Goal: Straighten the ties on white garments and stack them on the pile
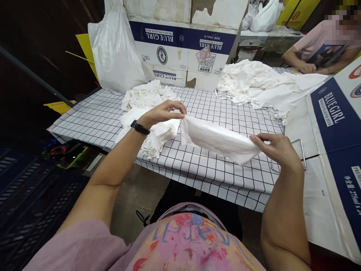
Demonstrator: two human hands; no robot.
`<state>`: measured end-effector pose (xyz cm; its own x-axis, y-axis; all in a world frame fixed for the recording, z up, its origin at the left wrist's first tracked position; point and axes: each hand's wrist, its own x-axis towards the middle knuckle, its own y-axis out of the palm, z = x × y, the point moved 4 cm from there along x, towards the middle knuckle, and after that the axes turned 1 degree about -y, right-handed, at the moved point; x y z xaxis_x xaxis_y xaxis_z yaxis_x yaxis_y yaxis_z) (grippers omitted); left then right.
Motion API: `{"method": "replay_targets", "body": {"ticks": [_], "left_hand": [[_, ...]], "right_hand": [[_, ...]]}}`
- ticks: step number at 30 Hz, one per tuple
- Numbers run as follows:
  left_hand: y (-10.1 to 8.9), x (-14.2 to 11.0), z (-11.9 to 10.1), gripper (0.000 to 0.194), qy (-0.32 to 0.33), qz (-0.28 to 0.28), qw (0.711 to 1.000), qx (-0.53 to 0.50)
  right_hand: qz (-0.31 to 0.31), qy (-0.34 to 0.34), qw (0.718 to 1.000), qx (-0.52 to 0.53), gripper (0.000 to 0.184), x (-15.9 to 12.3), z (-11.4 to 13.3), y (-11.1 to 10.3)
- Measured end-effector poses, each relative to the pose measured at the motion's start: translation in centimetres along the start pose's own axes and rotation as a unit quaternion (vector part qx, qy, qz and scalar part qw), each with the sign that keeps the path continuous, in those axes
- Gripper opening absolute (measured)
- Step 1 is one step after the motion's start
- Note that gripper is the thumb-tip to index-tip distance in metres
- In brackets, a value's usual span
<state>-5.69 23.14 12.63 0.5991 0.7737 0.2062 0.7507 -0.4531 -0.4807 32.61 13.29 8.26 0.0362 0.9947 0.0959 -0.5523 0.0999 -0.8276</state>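
Observation:
A folded white cloth (218, 140) is stretched between both hands above the checked table (203, 165). My left hand (165, 111), with a black band on its wrist, pinches the cloth's left end. My right hand (278, 149) grips the right end with fingers closed on it. Just under my left hand lies a stack of folded white cloths (158, 135), and behind it a loose heap of white cloths (146, 96).
A large pile of white fabric (262, 84) lies at the back right. Blue-and-white cardboard boxes (183, 49) and a white plastic bag (114, 49) stand at the back. Flattened cardboard (332, 150) covers the right side. Another person's arms (307, 62) rest far right.

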Motion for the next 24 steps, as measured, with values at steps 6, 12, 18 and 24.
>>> {"method": "replay_targets", "body": {"ticks": [6,12,18,24], "left_hand": [[-0.8,-0.5,-1.0,0.016,-0.015,0.008,0.999,-0.038],[2.6,0.4,3.9,0.011,-0.132,-0.015,0.986,0.103],[6.9,-0.3,8.9,0.009,-0.159,-0.067,0.973,0.151],[7.3,-0.3,9.7,0.009,-0.154,-0.104,0.973,0.136]], "right_hand": [[-0.042,-0.004,0.995,0.092,0.041,-2.3,1.5,-1.5],[-0.014,0.036,0.999,0.005,0.034,0.0,-1.4,2.4],[0.053,0.049,0.997,-0.031,0.036,0.5,-4.8,7.3],[-0.005,0.092,0.996,-0.012,0.042,0.4,-6.1,8.6]]}}
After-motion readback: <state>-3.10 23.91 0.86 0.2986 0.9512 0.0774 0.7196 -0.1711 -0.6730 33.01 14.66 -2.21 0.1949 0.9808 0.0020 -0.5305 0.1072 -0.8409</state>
